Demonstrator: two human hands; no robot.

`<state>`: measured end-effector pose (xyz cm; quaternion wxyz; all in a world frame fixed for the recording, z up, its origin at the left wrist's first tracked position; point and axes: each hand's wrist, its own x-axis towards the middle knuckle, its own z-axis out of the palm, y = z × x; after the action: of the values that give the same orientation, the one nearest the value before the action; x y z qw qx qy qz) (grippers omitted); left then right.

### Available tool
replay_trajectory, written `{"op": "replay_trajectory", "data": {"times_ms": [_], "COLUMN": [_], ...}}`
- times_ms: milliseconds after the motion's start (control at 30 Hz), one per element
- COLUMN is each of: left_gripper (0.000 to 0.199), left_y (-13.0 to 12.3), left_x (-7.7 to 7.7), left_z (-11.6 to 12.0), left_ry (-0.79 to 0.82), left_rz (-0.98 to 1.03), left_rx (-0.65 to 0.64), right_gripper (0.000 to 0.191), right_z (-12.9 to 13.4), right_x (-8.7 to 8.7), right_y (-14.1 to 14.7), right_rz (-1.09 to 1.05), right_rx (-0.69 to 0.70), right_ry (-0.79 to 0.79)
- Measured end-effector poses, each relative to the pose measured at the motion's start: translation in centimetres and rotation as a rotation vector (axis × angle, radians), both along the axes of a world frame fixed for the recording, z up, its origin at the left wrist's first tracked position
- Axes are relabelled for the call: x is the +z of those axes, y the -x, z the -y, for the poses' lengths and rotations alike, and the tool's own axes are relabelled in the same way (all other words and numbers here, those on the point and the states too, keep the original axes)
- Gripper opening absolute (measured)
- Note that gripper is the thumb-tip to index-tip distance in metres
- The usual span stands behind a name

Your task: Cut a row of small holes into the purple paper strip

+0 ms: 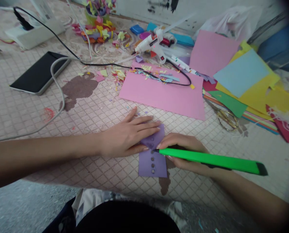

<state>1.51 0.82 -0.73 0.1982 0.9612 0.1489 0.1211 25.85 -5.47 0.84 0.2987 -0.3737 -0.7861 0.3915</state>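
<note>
A strip of purple paper (145,166) lies on the patterned tablecloth in front of me, with a column of small round marks down its middle. My left hand (130,136) rests flat across its upper part, fingers stretched out. From the right, my right hand (183,145) grips a bright green pen (212,159), whose dark tip meets the strip near the topmost mark below the left thumb. A second, darker purple piece (160,131) shows under the left fingertips; whether it is a folded part of the strip, I cannot tell.
Beyond my hands lies a pink sheet (164,97) with paper scraps, and a white glue gun (150,43) with its black cable. Gold-handled scissors (225,119) and stacked coloured paper (241,74) are to the right. A black tablet-like device (40,72) and a power strip (35,34) sit left.
</note>
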Motion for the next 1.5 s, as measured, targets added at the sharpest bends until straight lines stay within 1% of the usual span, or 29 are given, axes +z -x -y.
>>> {"op": "replay_trajectory", "data": {"times_ms": [67,167,300,400,500,600,700,933,1167,1367,1500], "left_gripper": [0.053,0.052,0.052,0.052,0.052,0.052,0.053,0.054,0.055,0.055,0.056], "left_y": [0.0,0.0,0.0,0.1,0.1,0.2,0.1,0.1,0.1,0.2,0.1], "left_x": [0.0,0.2,0.2,0.1,0.0,0.0,0.2,0.3,0.1,0.1,0.1], "left_z": [0.0,0.0,0.0,-0.1,-0.1,-0.1,-0.1,-0.1,-0.1,-0.1,-0.1], "left_ry": [0.001,0.007,0.009,0.005,0.006,0.014,0.020,0.027,0.018,0.014,0.019], "left_rz": [0.004,0.005,0.002,0.013,0.011,0.003,-0.017,-0.028,-0.022,-0.024,-0.022], "left_rx": [-0.003,-0.010,-0.012,-0.018,-0.024,-0.027,-0.036,-0.069,-0.070,-0.067,-0.062], "right_gripper": [0.025,0.023,0.021,0.021,0.023,0.023,0.021,0.024,0.025,0.026,0.025], "right_z": [0.0,0.1,0.6,0.8,0.9,0.8,0.7,0.6,0.4,0.5,0.4], "right_x": [0.0,-0.1,-0.2,-0.1,0.2,0.7,1.1,1.0,0.7,0.4,0.4], "right_y": [-0.3,-0.7,-0.9,-0.6,-0.2,0.3,0.6,0.7,0.7,0.6,0.7], "right_rz": [-0.018,-0.099,-0.120,-0.098,-0.067,-0.028,-0.003,-0.006,0.003,-0.011,0.000], "right_rx": [-0.016,-0.064,-0.096,-0.139,-0.175,-0.189,-0.180,-0.145,-0.105,-0.103,-0.103], "right_ry": [0.065,0.163,0.181,0.145,0.057,-0.022,-0.064,-0.100,-0.094,-0.092,-0.096]}}
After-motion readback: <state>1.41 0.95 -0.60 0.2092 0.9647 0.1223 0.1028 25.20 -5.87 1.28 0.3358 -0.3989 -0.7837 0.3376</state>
